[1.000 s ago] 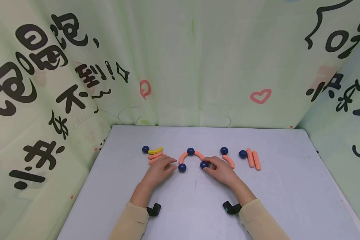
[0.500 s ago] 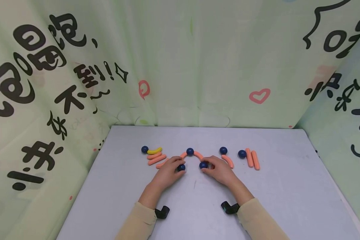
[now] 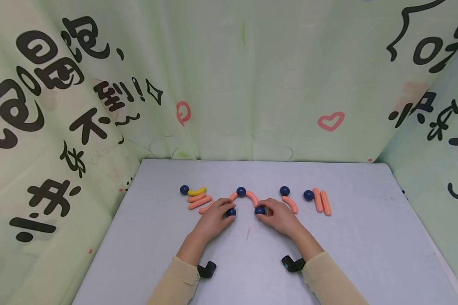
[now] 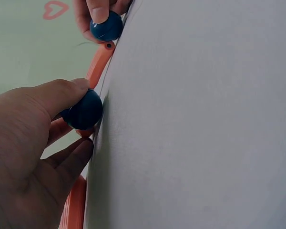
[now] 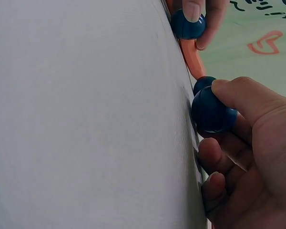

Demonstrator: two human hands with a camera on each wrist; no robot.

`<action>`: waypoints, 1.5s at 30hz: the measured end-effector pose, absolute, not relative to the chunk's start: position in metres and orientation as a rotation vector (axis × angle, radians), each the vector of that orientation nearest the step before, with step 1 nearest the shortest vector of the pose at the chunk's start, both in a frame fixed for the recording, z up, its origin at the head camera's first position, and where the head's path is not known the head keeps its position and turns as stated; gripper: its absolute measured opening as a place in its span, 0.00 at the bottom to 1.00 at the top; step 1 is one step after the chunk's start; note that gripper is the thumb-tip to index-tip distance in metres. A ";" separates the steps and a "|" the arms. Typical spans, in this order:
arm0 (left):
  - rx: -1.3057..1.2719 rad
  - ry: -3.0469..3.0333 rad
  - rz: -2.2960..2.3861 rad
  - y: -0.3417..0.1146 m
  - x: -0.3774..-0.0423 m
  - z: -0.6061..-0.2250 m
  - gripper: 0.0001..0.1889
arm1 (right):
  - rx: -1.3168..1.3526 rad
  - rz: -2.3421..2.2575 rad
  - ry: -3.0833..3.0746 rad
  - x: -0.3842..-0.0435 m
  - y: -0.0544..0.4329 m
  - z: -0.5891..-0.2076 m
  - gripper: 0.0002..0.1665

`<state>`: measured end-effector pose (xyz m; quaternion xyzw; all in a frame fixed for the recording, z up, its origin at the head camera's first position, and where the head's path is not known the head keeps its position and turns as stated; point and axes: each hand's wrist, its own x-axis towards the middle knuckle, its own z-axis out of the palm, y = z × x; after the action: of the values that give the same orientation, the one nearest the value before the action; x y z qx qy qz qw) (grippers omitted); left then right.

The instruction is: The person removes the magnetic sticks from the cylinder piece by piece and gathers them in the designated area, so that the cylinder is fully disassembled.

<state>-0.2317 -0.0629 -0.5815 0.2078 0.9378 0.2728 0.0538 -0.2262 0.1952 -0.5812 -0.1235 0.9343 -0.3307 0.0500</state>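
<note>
My left hand (image 3: 213, 218) pinches a dark blue ball (image 3: 231, 212) between thumb and fingers; the left wrist view shows this ball (image 4: 85, 110) close up, right at the table surface. To the right, my right hand (image 3: 280, 216) grips a second blue ball (image 3: 259, 210), its thumb on the near side of the ball (image 5: 210, 112) in the right wrist view. Curved orange rods, one on the left (image 3: 233, 196) and one on the right (image 3: 252, 198), arch up to a third blue ball (image 3: 241, 192) at the top. The left hand partly covers the left rod.
At the left lie a blue ball (image 3: 184, 189), a yellow curved rod (image 3: 196, 192) and several orange rods (image 3: 199, 203). Right of the hands are a ball (image 3: 284, 191) with a curved rod (image 3: 290, 205), and another ball (image 3: 308, 195) beside two straight rods (image 3: 322, 202). A printed curtain (image 3: 282, 84) encloses the white table (image 3: 248, 262).
My left hand has moved right, from beside the orange rods onto the left blue ball, and now pinches it. The right hand stays on its ball almost unmoved.
</note>
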 end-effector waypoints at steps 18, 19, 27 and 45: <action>0.599 2.830 0.889 -0.064 -0.230 -0.578 0.23 | -0.252 -1.066 2.812 -0.218 0.218 -0.567 0.23; 0.602 2.829 0.891 -0.064 -0.230 -0.578 0.23 | -0.245 -1.073 2.813 -0.217 0.221 -0.565 0.23; 0.631 2.840 0.861 -0.065 -0.232 -0.581 0.24 | -0.162 -1.047 2.853 -0.215 0.251 -0.561 0.24; 0.601 2.825 0.880 -0.066 -0.232 -0.583 0.23 | 0.090 -1.011 2.847 -0.214 0.302 -0.563 0.28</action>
<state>-0.2320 -0.0661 -0.5830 0.1985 0.9340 0.2908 0.0610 -0.2145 0.3025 -0.5629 0.0299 0.9402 -0.3340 0.0596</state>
